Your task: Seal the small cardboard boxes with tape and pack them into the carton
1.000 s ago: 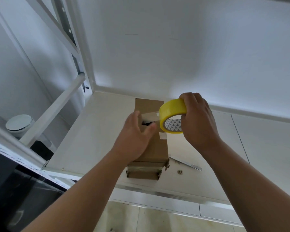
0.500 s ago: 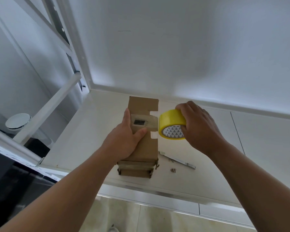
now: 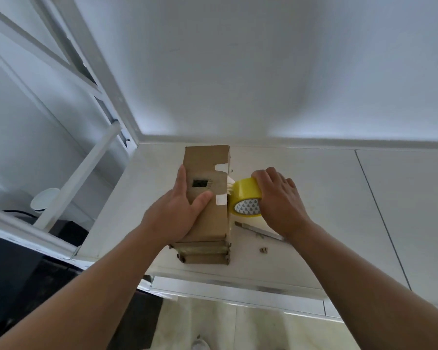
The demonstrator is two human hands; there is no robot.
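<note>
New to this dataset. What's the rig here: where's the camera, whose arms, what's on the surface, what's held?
There is no machine here: a person works with bare hands. The single picture comes from a wide-angle camera worn on their head, looking forward and down. On the white surface stands a stack of cardboard boxes; the top box is the one being taped. The left hand presses on it, thumb on top, index finger along its left edge. The right hand holds a yellow tape roll at the box's right edge, with a strip running from the roll onto the box top. A slim metal tool lies right of the stack, partly hidden by the right wrist; I cannot tell what it is.
</note>
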